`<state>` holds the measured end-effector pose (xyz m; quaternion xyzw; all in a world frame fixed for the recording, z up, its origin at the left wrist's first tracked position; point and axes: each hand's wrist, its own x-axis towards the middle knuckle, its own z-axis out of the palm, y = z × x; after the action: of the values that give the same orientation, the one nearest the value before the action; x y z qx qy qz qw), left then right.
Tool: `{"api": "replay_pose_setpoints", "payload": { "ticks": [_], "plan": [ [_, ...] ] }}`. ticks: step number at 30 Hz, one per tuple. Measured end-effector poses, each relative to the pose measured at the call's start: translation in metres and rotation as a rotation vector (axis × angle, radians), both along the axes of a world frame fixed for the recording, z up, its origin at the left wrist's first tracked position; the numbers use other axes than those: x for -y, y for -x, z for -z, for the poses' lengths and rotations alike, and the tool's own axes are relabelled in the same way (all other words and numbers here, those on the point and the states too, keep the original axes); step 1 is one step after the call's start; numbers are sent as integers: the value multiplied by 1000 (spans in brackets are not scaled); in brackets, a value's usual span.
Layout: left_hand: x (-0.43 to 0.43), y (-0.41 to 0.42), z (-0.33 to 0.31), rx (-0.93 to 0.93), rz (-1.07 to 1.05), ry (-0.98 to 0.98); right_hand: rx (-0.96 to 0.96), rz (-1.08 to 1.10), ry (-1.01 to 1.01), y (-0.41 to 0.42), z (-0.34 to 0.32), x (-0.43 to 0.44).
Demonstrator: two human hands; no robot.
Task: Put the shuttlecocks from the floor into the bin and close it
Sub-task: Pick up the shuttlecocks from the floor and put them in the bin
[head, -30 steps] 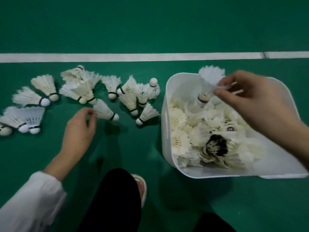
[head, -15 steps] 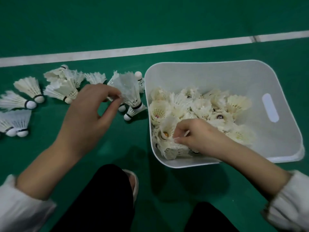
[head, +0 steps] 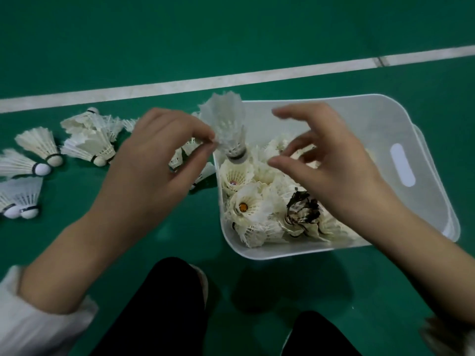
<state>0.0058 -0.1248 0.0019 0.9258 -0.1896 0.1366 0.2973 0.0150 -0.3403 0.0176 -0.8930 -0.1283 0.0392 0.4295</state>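
Observation:
My left hand (head: 154, 170) pinches the feathers of a white shuttlecock (head: 228, 127), cork down, right at the near-left rim of the white plastic bin (head: 424, 140). My right hand (head: 331, 173) hovers over the bin with fingers spread and nothing in it, just right of that shuttlecock. The bin holds several white shuttlecocks (head: 246, 201) and one dark, dirty shuttlecock (head: 303, 209). Several more shuttlecocks (head: 87, 145) lie on the green floor to the left, partly hidden behind my left hand.
A white court line (head: 180, 84) crosses the green floor behind the bin. My dark-trousered knees (head: 159, 309) and a light shoe (head: 203, 276) sit at the bottom of the view. No lid is in view.
My left hand has carried a shuttlecock from the floor pile to the bin's rim. My right hand has let go inside the bin, risen and spread its fingers.

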Motion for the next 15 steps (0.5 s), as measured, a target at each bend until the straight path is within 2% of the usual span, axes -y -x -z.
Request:
{"api": "replay_pose_setpoints", "payload": {
  "ticks": [3,8,12,15],
  "plan": [
    [15,-5,3,-44,85,17,86,-87,70,-7,0,-4],
    [26,-11,12,-78,142,55,80,-49,188,-17,10,0],
    [13,-17,10,-133,33,179,102,47,184,-26,10,12],
    [-12,-26,27,-176,-88,42,78,96,223,-39,19,17]
  ]
}}
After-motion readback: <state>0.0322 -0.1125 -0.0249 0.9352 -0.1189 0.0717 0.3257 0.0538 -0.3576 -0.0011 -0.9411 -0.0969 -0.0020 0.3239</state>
